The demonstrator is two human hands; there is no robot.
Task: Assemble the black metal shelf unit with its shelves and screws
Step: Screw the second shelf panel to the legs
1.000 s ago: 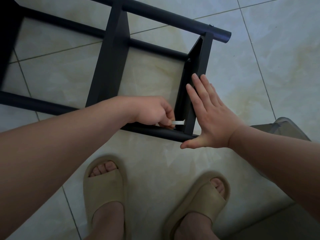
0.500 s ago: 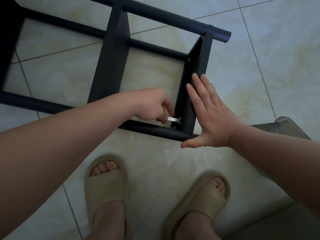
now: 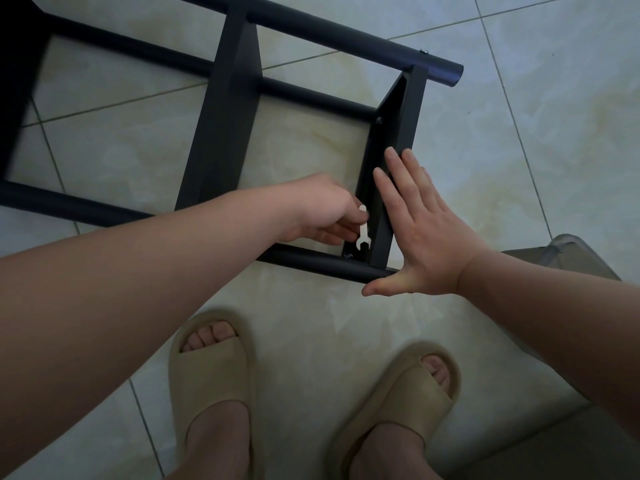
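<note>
Since a second ago our left hand [image 3: 320,211] has swung the small flat pale wrench [image 3: 363,233] from lying level to standing almost upright, and the hand itself now sits a little farther from us beside the end shelf. Our right hand has not shifted.

We take the black metal end shelf panel [image 3: 398,129] as our landmark. It belongs to the black metal shelf unit [image 3: 225,126], which lies on its side on the pale tiled floor [image 3: 554,133]. Our left hand is just left of this panel, fingers curled and pinching the wrench by its shank. The forked end of the wrench points down toward a small screw [image 3: 349,255] at the panel's near corner, where the panel meets the near black round tube [image 3: 311,263]. We cannot tell whether the fork is seated on the screw.

Our right hand [image 3: 426,237] lies flat against the panel's right face, fingers straight and together, thumb spread across the tube's end. It grips nothing.

Another screw head [image 3: 379,120] shows at the panel's far end. Nearer to us than the panel are our feet in two beige foam slippers [image 3: 207,362], and to the panel's right is the corner of a grey translucent container [image 3: 568,249].
</note>
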